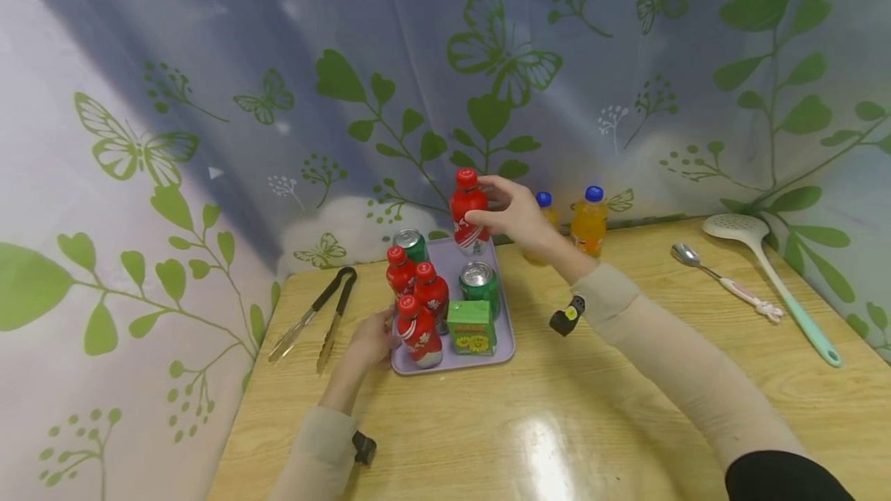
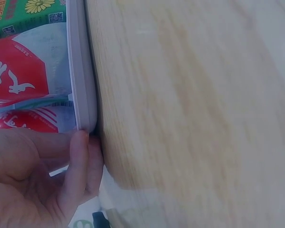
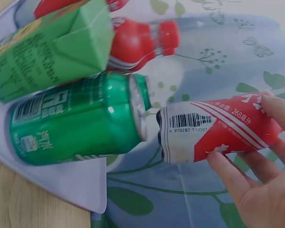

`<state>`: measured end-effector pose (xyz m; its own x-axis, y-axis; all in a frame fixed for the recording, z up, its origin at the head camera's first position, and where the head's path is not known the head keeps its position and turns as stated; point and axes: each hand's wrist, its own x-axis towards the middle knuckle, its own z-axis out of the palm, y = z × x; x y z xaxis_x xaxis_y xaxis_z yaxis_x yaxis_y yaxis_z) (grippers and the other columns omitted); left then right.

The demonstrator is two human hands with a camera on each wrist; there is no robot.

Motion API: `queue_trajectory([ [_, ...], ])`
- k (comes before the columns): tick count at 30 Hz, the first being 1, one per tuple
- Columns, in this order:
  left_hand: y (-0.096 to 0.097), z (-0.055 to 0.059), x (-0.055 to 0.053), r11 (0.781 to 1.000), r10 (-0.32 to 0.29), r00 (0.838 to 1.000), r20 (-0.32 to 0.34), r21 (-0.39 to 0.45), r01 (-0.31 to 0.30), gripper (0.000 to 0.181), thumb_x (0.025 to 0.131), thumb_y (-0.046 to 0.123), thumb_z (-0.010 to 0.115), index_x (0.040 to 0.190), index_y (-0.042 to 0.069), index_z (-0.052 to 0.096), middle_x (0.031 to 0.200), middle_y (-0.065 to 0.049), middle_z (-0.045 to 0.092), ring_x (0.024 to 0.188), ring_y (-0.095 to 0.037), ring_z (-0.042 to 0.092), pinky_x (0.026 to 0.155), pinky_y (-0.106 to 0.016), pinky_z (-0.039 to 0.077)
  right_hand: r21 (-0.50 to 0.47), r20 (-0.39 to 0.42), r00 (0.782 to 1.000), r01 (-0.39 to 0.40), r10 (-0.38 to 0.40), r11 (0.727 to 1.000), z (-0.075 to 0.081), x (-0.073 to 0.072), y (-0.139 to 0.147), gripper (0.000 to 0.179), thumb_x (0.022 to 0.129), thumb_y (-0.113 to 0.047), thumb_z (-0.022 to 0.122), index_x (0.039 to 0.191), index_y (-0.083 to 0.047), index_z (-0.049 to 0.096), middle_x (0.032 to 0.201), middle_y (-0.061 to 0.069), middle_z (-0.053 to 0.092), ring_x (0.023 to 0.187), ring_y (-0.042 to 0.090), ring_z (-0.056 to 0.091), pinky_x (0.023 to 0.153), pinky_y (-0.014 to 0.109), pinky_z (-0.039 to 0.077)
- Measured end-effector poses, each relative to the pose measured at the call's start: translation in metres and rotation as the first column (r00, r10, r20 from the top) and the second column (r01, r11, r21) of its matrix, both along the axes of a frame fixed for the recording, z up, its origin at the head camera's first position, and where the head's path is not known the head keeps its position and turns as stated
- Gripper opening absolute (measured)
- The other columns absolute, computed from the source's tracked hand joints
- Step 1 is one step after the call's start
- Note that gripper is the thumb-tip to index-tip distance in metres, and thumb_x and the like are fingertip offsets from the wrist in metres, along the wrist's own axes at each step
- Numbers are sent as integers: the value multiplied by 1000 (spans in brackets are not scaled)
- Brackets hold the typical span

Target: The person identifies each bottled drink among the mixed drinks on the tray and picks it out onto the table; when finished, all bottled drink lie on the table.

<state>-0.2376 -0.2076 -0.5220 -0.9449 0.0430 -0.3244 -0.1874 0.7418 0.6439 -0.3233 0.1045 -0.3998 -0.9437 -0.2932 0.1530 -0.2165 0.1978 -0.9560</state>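
Observation:
My right hand (image 1: 518, 211) grips a red-labelled drink bottle (image 1: 469, 207) above the far end of a lilac tray (image 1: 452, 366). Its white base with a barcode shows in the right wrist view, beyond the top of a green can (image 3: 80, 118). My left hand (image 2: 42, 175) pinches the tray's rim near a corner, thumb and fingers on the edge. On the tray stand three more red bottles (image 1: 420, 335), a green juice carton (image 1: 472, 327) and two green cans, one at the back left (image 1: 411, 242).
Metal tongs (image 1: 323, 311) with black handles lie left of the tray. Behind my right forearm stand two orange drink bottles (image 1: 589, 223), one partly hidden. A spoon (image 1: 724, 281) and a white slotted skimmer (image 1: 773, 277) lie at the right. A patterned curtain (image 1: 418, 99) borders the table.

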Motion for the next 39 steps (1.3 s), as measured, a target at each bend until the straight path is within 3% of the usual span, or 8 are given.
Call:
queue_trajectory([
  [6, 0, 0, 0, 1000, -6, 1000, -1, -18, 6, 76, 91, -4, 67, 162, 3, 38, 84, -11, 64, 58, -15, 56, 48, -24, 49, -72, 110, 993, -31, 39, 997, 11, 4, 11, 72, 96, -22, 78, 159, -14, 45, 156, 19, 56, 139, 37, 60, 107, 51, 58],
  [12, -1, 0, 0, 1000, 0, 1000, 3, -6, 0, 77, 92, -4, 67, 162, 2, 37, 92, -14, 67, 62, -16, 60, 50, -25, 54, -174, 222, 972, -41, 80, 984, 14, 6, 21, 70, 98, -16, 74, 161, -15, 43, 160, 19, 50, 142, 38, 56, 117, 53, 50],
  [17, -1, 1, 0, 1000, 2, 1000, 11, 4, -2, 77, 92, -3, 67, 162, 2, 37, 91, -14, 66, 60, -17, 59, 50, -26, 55, -266, 284, 950, -50, 128, 963, 14, 5, 30, 66, 102, -11, 66, 163, -14, 39, 160, 19, 50, 133, 28, 61, 120, 52, 49],
  [20, -1, 1, 0, 1000, -1, 1000, 11, 2, 1, 77, 91, -3, 67, 162, 2, 37, 90, -14, 66, 60, -17, 59, 49, -25, 54, -326, 316, 934, -59, 168, 943, 15, 5, 37, 64, 104, -10, 63, 162, -15, 39, 152, 13, 59, 124, 22, 65, 116, 51, 52],
  [25, -1, 1, 0, 1000, -5, 1000, 3, -11, 5, 77, 90, -3, 68, 161, 3, 39, 86, -13, 66, 59, -16, 58, 48, -23, 51, -370, 327, 911, -122, 252, 921, 17, 4, 50, 64, 104, -8, 62, 162, -14, 37, 134, 1, 69, 117, 19, 69, 108, 41, 58],
  [32, -1, 0, 0, 1000, -13, 1000, -6, -4, 13, 76, 91, -3, 67, 161, 2, 39, 89, -15, 68, 58, -16, 59, 48, -24, 53, -412, 312, 888, -192, 336, 891, 14, 3, 66, 71, 103, -4, 62, 166, -12, 30, 129, 0, 71, 114, 19, 72, 101, 36, 62],
  [36, -1, -1, -1, 1000, -13, 1000, -11, 3, 13, 76, 90, -4, 67, 161, 2, 39, 89, -15, 69, 58, -16, 60, 49, -25, 54, -454, 281, 867, -258, 412, 853, 15, 3, 75, 76, 102, -5, 62, 168, -11, 24, 130, 0, 72, 114, 20, 72, 103, 38, 61],
  [39, -1, -2, -1, 1000, -2, 1000, -3, 4, 2, 76, 91, -4, 66, 161, 3, 39, 90, -15, 68, 59, -16, 60, 49, -25, 54, -500, 256, 845, -300, 470, 812, 15, 3, 81, 75, 101, -5, 64, 166, -12, 28, 129, 0, 74, 114, 19, 73, 102, 39, 61],
])
